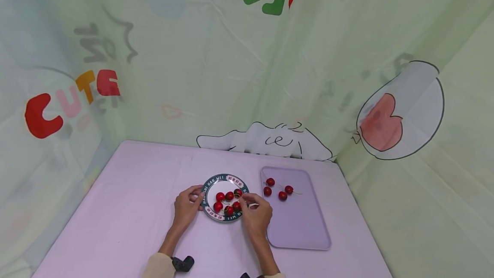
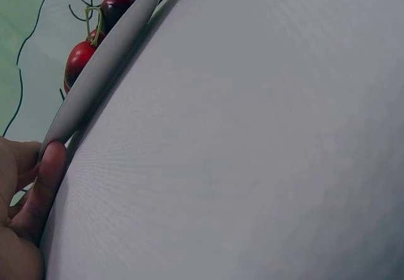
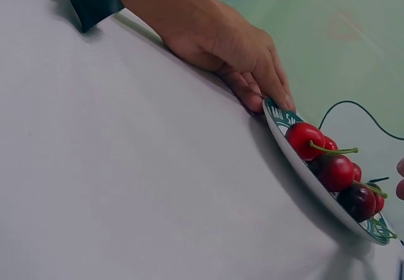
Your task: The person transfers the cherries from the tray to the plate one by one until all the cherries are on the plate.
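Observation:
My left hand (image 1: 187, 204) grips the left rim of a round plate (image 1: 208, 188) with a dark green lettered border, thumb over the edge and fingers below. Several red cherries (image 1: 220, 196) with green stems lie on the plate; in the right wrist view, dark red cherries (image 3: 336, 171) are heaped there. Over the plate's right edge, my right hand (image 1: 256, 217) has thumb and forefinger close together near a cherry (image 1: 238, 193). Only fingertips (image 3: 401, 179) of it show at the right wrist view's edge, apart from the cherries, with nothing visible between them.
To the right lies a light purple tray (image 1: 299, 226) with several stemmed cherries (image 1: 283, 195) toward its far end. A pale tablecloth (image 1: 146, 183) covers the table. Behind hangs a printed curtain (image 1: 231, 76) that meets the table's back edge.

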A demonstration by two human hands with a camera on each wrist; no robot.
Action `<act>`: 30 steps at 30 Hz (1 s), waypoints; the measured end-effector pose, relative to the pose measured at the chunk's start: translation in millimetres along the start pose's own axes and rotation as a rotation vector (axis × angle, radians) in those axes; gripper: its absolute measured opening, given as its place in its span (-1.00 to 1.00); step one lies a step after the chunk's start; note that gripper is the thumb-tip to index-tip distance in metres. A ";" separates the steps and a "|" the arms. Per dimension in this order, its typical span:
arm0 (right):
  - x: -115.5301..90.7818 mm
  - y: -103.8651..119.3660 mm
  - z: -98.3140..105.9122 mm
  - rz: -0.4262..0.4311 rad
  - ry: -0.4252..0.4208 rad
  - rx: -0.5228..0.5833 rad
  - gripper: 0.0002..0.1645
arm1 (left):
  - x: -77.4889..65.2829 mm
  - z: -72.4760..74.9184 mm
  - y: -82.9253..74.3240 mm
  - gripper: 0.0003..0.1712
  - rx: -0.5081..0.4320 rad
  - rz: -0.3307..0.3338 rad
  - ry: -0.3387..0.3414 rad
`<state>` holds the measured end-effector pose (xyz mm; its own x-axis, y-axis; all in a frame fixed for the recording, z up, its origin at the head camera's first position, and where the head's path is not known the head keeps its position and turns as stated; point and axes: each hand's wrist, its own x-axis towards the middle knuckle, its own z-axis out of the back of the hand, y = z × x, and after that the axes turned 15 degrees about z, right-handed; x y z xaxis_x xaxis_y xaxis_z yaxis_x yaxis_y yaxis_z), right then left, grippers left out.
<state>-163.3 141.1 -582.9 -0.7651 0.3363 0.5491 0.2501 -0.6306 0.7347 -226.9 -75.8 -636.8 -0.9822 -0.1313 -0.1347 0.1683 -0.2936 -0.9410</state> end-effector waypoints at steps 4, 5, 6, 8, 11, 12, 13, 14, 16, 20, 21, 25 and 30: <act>3.5 -6.5 1.7 0.026 -0.032 -0.009 -0.84 | -0.2 -0.2 -2.3 -0.61 0.000 0.007 0.010; 4.2 -8.5 2.2 0.032 -0.034 -0.011 -0.84 | -0.6 -0.1 -2.8 -0.61 0.001 0.011 0.009; 5.0 -10.0 3.0 0.032 -0.035 -0.010 -0.83 | -1.2 0.0 -2.9 -0.61 0.003 0.015 0.008; 6.4 -12.7 5.3 0.036 -0.034 -0.019 -0.82 | -2.5 0.2 -2.8 -0.61 0.005 0.022 0.003; 9.7 -15.8 10.1 0.051 -0.037 -0.028 -0.79 | -4.5 0.7 -3.0 -0.62 0.003 0.019 0.000; 11.5 -16.7 11.8 0.057 -0.044 -0.030 -0.79 | -4.9 0.7 -3.2 -0.62 0.003 0.016 0.001; 13.4 -18.1 13.4 0.060 -0.050 -0.036 -0.79 | -4.9 0.6 -3.3 -0.62 0.002 0.016 0.003; 15.5 -19.9 14.8 0.059 -0.058 -0.037 -0.79 | -5.0 0.6 -3.6 -0.62 0.003 0.017 0.004; 19.9 -22.7 18.0 0.049 -0.071 -0.038 -0.78 | -4.7 0.8 -4.2 -0.61 0.003 0.020 0.003; 28.3 -28.0 25.9 0.017 -0.094 -0.044 -0.78 | -4.5 1.4 -5.5 -0.61 0.006 0.021 0.000; 30.2 -28.9 28.7 0.012 -0.101 -0.044 -0.78 | -4.7 1.4 -5.7 -0.61 0.007 0.019 0.000; 37.3 -34.4 41.2 -0.011 -0.134 -0.051 -0.80 | -5.6 1.0 -4.8 -0.61 0.003 0.010 -0.001; 47.5 -45.1 59.4 -0.004 -0.170 -0.082 -0.76 | -5.5 0.9 -3.9 -0.62 -0.004 0.009 0.001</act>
<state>-175.6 227.2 -566.3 -0.6531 0.4477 0.6108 0.1927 -0.6817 0.7058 -222.1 -74.7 -632.2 -0.9807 -0.1329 -0.1435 0.1768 -0.2888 -0.9409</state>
